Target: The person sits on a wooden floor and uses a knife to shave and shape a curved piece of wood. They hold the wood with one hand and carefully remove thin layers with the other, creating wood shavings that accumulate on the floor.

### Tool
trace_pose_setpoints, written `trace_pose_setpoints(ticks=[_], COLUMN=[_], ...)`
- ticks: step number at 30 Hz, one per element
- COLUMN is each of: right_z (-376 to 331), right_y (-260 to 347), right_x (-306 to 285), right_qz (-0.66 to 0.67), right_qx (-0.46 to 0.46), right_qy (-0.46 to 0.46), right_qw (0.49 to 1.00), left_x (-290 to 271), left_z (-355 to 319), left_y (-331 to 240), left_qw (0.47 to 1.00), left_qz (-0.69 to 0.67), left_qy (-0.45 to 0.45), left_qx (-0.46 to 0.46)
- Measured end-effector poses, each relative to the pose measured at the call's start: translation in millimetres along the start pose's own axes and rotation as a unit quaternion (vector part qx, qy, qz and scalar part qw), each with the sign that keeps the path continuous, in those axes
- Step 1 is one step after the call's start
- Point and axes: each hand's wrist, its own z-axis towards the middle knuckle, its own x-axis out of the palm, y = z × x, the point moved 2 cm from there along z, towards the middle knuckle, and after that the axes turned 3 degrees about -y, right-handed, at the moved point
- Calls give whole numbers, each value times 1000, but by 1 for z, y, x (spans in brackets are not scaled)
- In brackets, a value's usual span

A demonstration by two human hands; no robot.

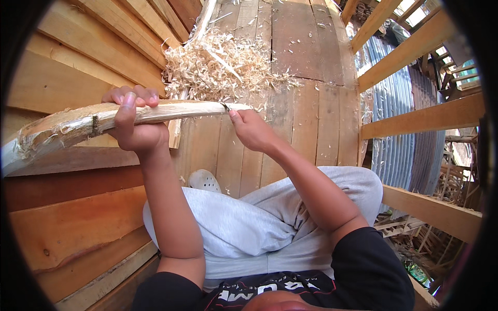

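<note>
A long, curved wooden pole (179,108), pale and roughly peeled with frayed fibres, crosses in front of me from the left edge. My left hand (132,116) is closed around it, thumb on the near side and fingers over the far side. A dark narrow band (95,126) crosses the pole left of that hand. My right hand (251,128) is closed at the pole's right end. Beside its thumb, a small dark blade-like tool (225,106) lies across the wood; its handle is hidden in the hand.
Curly wood shavings (218,67) are heaped on the plank floor (295,116) beyond the pole. Stacked boards (78,67) line the left side. A wooden railing (415,122) runs along the right, with corrugated metal sheets (394,103) below. A clog (204,181) shows by my crossed legs.
</note>
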Motion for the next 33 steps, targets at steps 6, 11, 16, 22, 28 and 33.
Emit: trace_pose_setpoints(ticks=[6, 11, 16, 22, 28, 33], right_z=[17, 4, 14, 2, 16, 14], right_y=[-31, -2, -42, 0, -54, -39], right_x=[4, 0, -10, -13, -13, -12], right_qz=[41, -50, -30, -32, -33, -30], right_qx=[73, 19, 114, 92, 153, 197], right_qy=[-6, -16, 37, 47, 38, 36], right_qw=[996, 998, 992, 994, 987, 979], left_x=[-7, -8, -1, -4, -6, -1], left_z=[11, 5, 7, 6, 8, 7], left_y=[5, 1, 4, 2, 4, 4], left_qw=[999, 999, 999, 999, 998, 998], left_qz=[-21, -27, -25, -21, -24, -12], left_qy=[-25, 26, 32, 37, 49, 61], left_qx=[-20, -15, -17, -10, -18, -8])
